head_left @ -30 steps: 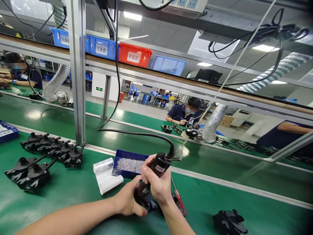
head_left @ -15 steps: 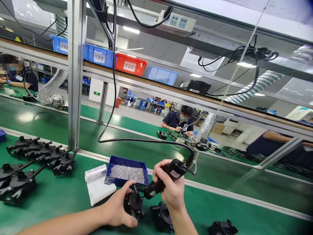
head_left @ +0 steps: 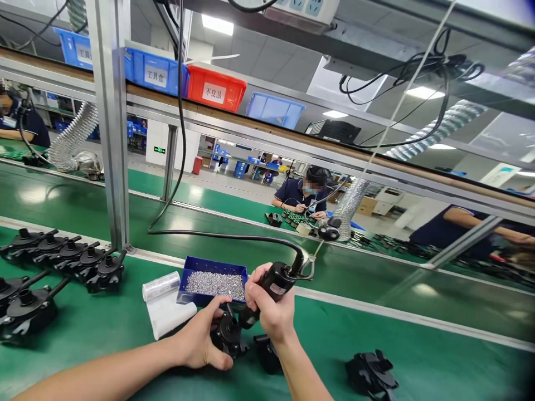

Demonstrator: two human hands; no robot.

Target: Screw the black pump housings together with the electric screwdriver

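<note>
My left hand (head_left: 204, 337) is wrapped round a black plastic housing (head_left: 229, 333) with a round raised hub, resting low over the green bench. In my right hand (head_left: 273, 309) is a black corded electric screwdriver (head_left: 273, 284), tilted down to the left. Its lower end meets the housing's upper right side; the bit tip is hidden. Behind both hands stands a blue bin (head_left: 184, 295) holding many small metal screws (head_left: 215, 284). Partly hidden by my right wrist is a second black housing (head_left: 266, 356). Another black housing (head_left: 371, 372) lies to the right.
Rows of finished-looking black housings (head_left: 71, 253) stand at left. A roll of clear plastic film (head_left: 161, 289) lies beside the bin. The screwdriver's cable (head_left: 225, 235) loops up past a metal post (head_left: 109, 139). Across the line a co-worker (head_left: 303, 189) handles small parts.
The screwdriver and my right hand have shifted left and slightly upward in view, the tool's lower end closer against the housing. The camera view has shifted a little; my left hand keeps its hold.
</note>
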